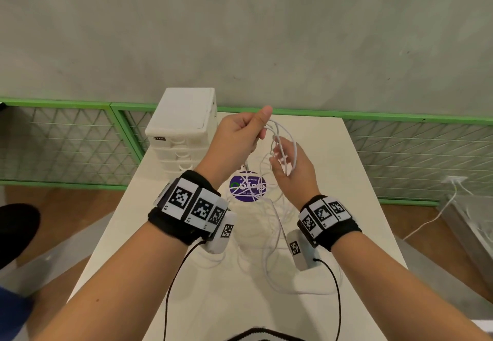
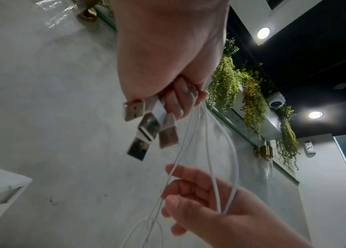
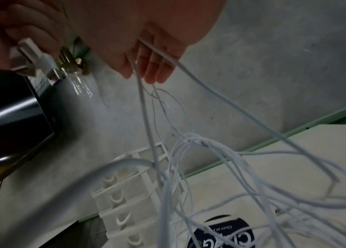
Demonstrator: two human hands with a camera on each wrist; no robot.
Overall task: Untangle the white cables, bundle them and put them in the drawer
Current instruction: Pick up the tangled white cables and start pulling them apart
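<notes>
My left hand (image 1: 240, 132) is raised above the table and grips the ends of several white cables. In the left wrist view the USB plugs (image 2: 146, 129) stick out below its curled fingers (image 2: 178, 99). From there the white cables (image 1: 274, 223) loop over my right hand (image 1: 292, 166) and hang down in a tangle onto the table (image 1: 360, 207). My right hand's fingers (image 3: 155, 67) are loosely bent, with cable strands (image 3: 210, 167) running between them. The white drawer unit (image 1: 184, 116) stands at the table's far left, drawers closed.
A round purple sticker (image 1: 248, 186) lies under the cable tangle. Green mesh fencing (image 1: 66, 140) runs behind the table below a grey wall. At the right, another white cord (image 1: 437, 218) hangs from a socket beside a clear box. A dark object (image 1: 16, 231) sits on the floor at left.
</notes>
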